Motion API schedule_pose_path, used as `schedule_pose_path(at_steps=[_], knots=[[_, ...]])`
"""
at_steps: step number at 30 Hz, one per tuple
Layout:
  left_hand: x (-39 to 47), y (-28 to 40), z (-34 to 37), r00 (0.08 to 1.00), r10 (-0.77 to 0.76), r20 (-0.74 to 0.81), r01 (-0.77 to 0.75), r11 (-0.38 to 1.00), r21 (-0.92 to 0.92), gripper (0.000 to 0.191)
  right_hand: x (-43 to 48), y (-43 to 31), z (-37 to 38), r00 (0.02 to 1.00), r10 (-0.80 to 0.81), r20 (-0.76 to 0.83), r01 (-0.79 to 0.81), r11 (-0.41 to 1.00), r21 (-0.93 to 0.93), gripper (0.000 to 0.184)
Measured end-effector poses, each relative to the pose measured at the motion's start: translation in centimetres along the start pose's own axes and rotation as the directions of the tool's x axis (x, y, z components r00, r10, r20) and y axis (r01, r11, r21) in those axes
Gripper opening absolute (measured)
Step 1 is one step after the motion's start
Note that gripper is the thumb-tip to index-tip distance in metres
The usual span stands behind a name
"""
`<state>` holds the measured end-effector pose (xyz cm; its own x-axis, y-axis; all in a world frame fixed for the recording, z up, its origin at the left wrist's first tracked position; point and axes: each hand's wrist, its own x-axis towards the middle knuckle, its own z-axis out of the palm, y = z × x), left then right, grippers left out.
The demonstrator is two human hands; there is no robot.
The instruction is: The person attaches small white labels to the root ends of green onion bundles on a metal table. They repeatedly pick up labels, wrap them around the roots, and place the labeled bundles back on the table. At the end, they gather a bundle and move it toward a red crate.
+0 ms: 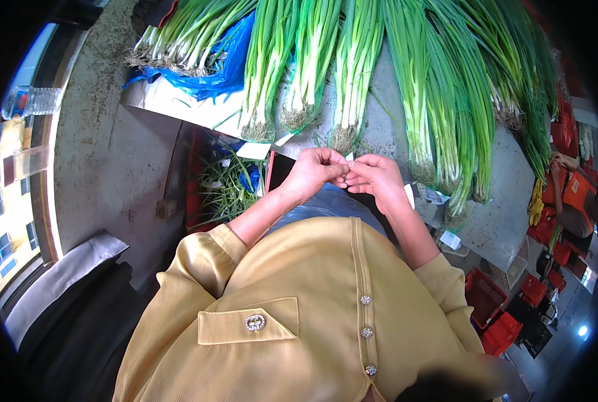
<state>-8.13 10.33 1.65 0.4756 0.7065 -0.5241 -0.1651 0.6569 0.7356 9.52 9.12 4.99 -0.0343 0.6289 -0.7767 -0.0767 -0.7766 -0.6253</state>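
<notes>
My left hand (319, 171) and my right hand (376, 178) meet at the table's front edge, fingertips pinched together. A corner of a small white tag (349, 157) shows between the fingers; the rest of it is hidden. Just beyond them lies a bundle of green onions (351, 90) in green netting, its roots toward me. To its left are two more netted bundles (306, 75), (263, 80), with a white tag (253, 150) by the roots of the leftmost. Several netted bundles (442, 110) lie to the right, some with tags at their root ends.
Loose green onions (188, 45) rest on a blue plastic bag (228, 75) at the far left. Below the grey table (490, 226) are green trimmings (223, 186). Another person's arm (557, 183) is at the right, near red crates (485, 296). A wall (98, 151) stands left.
</notes>
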Motion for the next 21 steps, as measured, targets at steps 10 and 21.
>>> schedule_pose_path(at_steps=[10,21], knots=[[0.0,-1.1,0.4,0.997,0.058,-0.048,-0.043,0.964,0.263,0.009,1.0,0.8,-0.9,0.996,0.035,0.081,-0.036,0.999,0.013,0.012],[-0.7,-1.7,1.1,0.937,0.347,-0.043,-0.252,0.756,0.604,0.006,1.7,0.2,-0.5,0.999,0.051,-0.012,-0.051,0.998,0.032,0.017]])
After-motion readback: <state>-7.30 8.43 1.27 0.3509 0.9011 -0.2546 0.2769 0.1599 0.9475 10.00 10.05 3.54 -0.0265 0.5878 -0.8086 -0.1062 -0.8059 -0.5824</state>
